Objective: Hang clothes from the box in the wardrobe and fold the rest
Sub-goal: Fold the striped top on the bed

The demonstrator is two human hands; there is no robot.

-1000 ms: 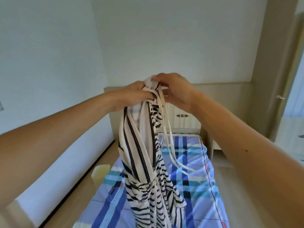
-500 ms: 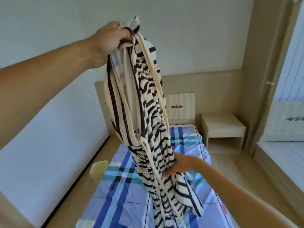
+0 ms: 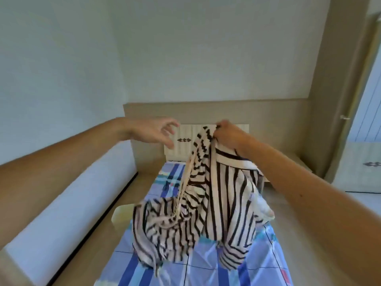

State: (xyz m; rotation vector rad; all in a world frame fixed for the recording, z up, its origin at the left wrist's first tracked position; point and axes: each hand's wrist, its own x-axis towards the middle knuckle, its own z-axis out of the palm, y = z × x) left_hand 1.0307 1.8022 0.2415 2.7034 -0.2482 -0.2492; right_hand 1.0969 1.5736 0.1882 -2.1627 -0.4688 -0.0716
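Gripping the bunched top of the striped garment [image 3: 216,203], the person's right hand [image 3: 228,135] has its fingers curled tight round the cloth and holds it up over the far half of the bed [image 3: 257,265]. The left hand [image 3: 156,132] is just to the left of that bunch and apart from it, fingers spread and loosely curved, with nothing in them. Both bare forearms reach in from the near side.

The garment is cream with dark stripes. It drops from the right hand in loose folds, with upright stripes on its right part and crumpled, slanting ones on its left. A thin cream strap [image 3: 183,182] trails down its left side from the top. The lower left part sags in a heap down towards the sheet; I cannot tell whether it touches the sheet or hangs just clear.

The bed wears a blue checked sheet with teal and white bands and runs away from the person to a pale ribbed headboard [image 3: 185,141] with a small dark diamond motif. Behind that, a beige wall panel [image 3: 268,112] crosses the far wall. Just beside the bed's left edge on the floor is a pale yellowish stool [image 3: 120,213], partly hidden by the cloth.
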